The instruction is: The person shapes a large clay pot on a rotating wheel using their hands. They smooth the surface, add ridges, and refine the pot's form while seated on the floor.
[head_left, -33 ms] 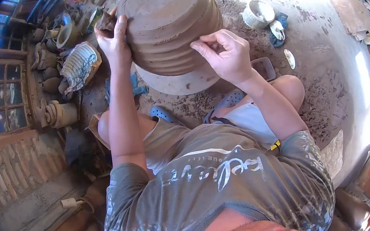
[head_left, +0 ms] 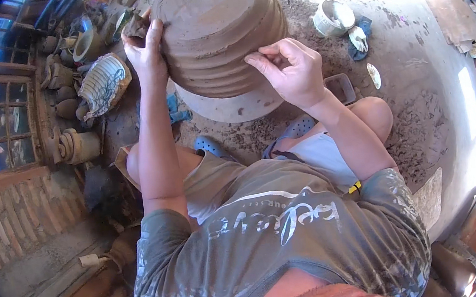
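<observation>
A large brown clay pot point(head_left: 219, 49) with a flat closed top and ridged sides stands before me on a pale round base point(head_left: 233, 110). My left hand point(head_left: 147, 55) is at its left side, the fingers closed around a dark lump of clay point(head_left: 138, 27), with the thumb up beside the pot's wall. On the near right side of the pot, my right hand point(head_left: 294, 72) is closed in a pinch, thumb and index fingertips against or very close to the ridges. Whatever the pinch may hold is too small to tell.
Left of the pot lie a ribbed pale piece point(head_left: 104, 85) with dark strands and several clay pots point(head_left: 66, 105). A white bucket point(head_left: 334, 17), a dark blue cloth point(head_left: 359, 42) and a small rectangular tub point(head_left: 339, 88) are to the right. Loose clay point(head_left: 422, 130) covers part of the floor.
</observation>
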Demonstrator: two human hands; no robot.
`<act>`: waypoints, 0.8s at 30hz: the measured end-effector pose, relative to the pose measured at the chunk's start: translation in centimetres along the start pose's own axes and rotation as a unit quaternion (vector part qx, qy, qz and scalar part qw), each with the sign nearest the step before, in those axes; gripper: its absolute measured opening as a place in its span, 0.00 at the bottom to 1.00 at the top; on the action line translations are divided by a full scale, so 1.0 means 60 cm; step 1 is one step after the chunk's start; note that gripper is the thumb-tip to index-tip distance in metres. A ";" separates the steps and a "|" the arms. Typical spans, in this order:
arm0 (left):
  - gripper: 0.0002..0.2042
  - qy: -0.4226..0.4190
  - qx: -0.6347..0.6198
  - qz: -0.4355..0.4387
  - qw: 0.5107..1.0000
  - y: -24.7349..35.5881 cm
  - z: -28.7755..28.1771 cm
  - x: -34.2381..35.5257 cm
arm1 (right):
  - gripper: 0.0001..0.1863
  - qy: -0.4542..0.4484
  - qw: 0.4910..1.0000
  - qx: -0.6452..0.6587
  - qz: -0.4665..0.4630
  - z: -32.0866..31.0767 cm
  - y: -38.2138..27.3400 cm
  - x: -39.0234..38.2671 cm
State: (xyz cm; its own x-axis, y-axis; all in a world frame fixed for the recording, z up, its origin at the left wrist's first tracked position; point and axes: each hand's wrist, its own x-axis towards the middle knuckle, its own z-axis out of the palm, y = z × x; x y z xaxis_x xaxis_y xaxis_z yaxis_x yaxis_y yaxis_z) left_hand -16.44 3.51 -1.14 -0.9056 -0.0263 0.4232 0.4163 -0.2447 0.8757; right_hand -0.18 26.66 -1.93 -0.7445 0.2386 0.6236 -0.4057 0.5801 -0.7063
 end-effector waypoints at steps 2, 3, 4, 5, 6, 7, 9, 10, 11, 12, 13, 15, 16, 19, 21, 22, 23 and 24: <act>0.27 -0.036 0.002 -0.002 0.999 -0.005 -0.010 0.017 | 0.18 -0.013 0.999 0.016 0.024 0.001 0.010 0.002; 0.27 -0.045 -0.003 -0.005 0.999 -0.008 -0.013 0.024 | 0.19 -0.022 0.999 0.027 0.040 -0.001 0.020 0.006; 0.27 -0.053 -0.008 -0.007 0.999 -0.010 -0.016 0.029 | 0.21 -0.031 0.997 0.039 0.056 -0.004 0.027 0.009; 0.27 -0.054 -0.006 -0.013 0.998 -0.011 -0.019 0.031 | 0.23 -0.043 0.995 0.032 0.090 -0.011 0.031 0.015; 0.27 -0.056 -0.005 -0.019 0.998 -0.011 -0.019 0.034 | 0.24 -0.059 0.992 0.027 0.108 -0.019 0.036 0.024; 0.27 -0.057 -0.004 -0.024 0.998 -0.011 -0.021 0.036 | 0.24 -0.075 0.989 0.022 0.124 -0.027 0.044 0.034; 0.27 -0.054 -0.009 -0.031 0.998 -0.011 -0.026 0.034 | 0.23 -0.096 0.984 0.049 0.144 -0.036 0.080 0.050; 0.27 -0.054 -0.015 -0.033 0.998 -0.013 -0.025 0.034 | 0.22 -0.116 0.977 0.059 0.168 -0.046 0.102 0.065; 0.27 -0.045 -0.015 -0.029 0.998 -0.014 -0.023 0.033 | 0.21 -0.136 0.970 0.068 0.191 -0.057 0.124 0.081; 0.27 -0.037 -0.015 -0.025 0.999 -0.013 -0.019 0.030 | 0.20 -0.155 0.961 0.078 0.216 -0.065 0.146 0.095; 0.27 -0.032 -0.017 -0.021 0.999 -0.014 -0.012 0.029 | 0.18 -0.127 0.961 0.114 0.216 -0.069 0.160 0.104; 0.27 -0.009 0.008 -0.017 1.000 -0.011 -0.009 0.019 | 0.18 -0.084 0.963 0.132 0.221 -0.076 0.156 0.108; 0.27 0.003 0.021 -0.015 1.000 -0.009 -0.010 0.013 | 0.19 -0.064 0.962 0.143 0.222 -0.075 0.146 0.113; 0.25 0.020 0.081 0.017 0.996 -0.003 -0.006 -0.006 | 0.32 -0.164 0.946 0.131 0.248 -0.075 0.102 0.080; 0.24 0.028 0.098 0.035 0.994 0.004 0.010 -0.023 | 0.45 -0.192 0.944 0.104 0.248 -0.066 0.071 0.043; 0.24 0.036 0.109 0.042 0.993 0.002 0.012 -0.029 | 0.46 -0.184 0.948 0.094 0.240 -0.058 0.056 0.025; 0.24 0.045 0.119 0.048 0.991 -0.003 0.011 -0.034 | 0.47 -0.177 0.953 0.084 0.231 -0.050 0.043 0.008; 0.24 0.054 0.132 0.055 0.988 -0.005 0.011 -0.039 | 0.48 -0.170 0.957 0.077 0.223 -0.040 0.032 -0.007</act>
State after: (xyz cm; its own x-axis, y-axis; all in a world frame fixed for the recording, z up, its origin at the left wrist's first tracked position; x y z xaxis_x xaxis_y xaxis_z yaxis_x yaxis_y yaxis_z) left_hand -14.42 4.27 -2.24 -0.8513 -0.1451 0.5042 0.5059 0.0274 0.8622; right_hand 0.64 29.52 -2.74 -0.9807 0.1527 0.1220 -0.0612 0.3528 -0.9337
